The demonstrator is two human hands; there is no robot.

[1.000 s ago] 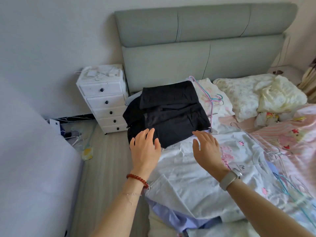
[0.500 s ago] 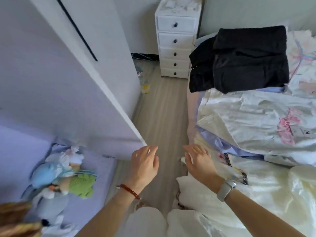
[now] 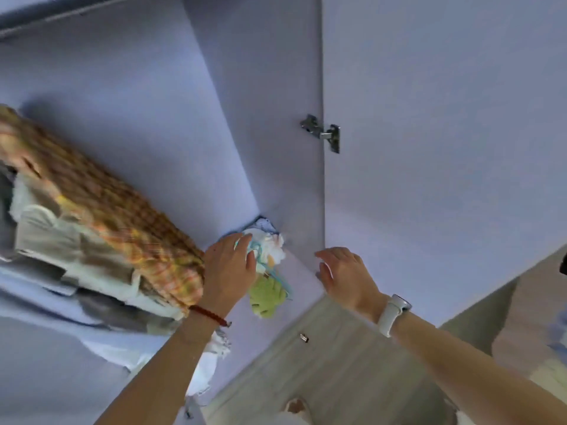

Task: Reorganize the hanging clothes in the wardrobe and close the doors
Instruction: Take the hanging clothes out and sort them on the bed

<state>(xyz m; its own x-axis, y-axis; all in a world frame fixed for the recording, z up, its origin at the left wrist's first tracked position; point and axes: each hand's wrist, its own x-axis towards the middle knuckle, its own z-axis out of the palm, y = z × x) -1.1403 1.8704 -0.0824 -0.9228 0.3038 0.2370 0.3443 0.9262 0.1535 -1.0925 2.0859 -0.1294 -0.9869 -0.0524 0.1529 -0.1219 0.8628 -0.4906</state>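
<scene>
Wardrobe (image 3: 184,133) is standing open, plaid clothes (image 3: 122,228) hanging blurred left of its door (image 3: 445,148); left hand (image 3: 228,271) and right hand (image 3: 346,274) are hovering loose-fingered, gripping nothing.

Open white wardrobe (image 3: 190,124), hinged door (image 3: 445,148) swung wide, orange plaid garment (image 3: 122,228) hanging beside pale clothes (image 3: 61,250)

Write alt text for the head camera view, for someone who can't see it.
A person's left hand and right hand, both open and holding nothing, reach into an open wardrobe toward hanging clothes and soft toys; its door stands open at right.
</scene>
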